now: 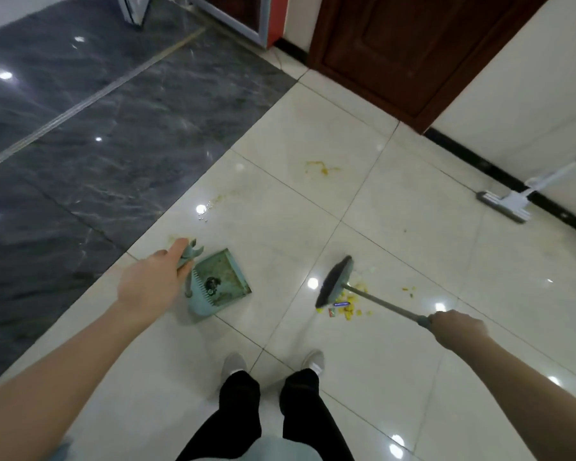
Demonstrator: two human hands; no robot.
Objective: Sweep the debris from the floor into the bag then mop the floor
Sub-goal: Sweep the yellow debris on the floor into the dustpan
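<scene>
My left hand (153,281) grips the light, stiff dustpan (218,282) handle; my right hand (456,327) grips the broom (335,282) shaft; the loose debris (350,302) should scatter easily.

Hands grip dustpan (220,282) and broom (335,281) beside debris (351,302).

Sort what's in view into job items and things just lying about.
Job: broom, dustpan, yellow debris, mop, orange stain.
Just there: wooden door, dark marble floor, white frame.
</scene>
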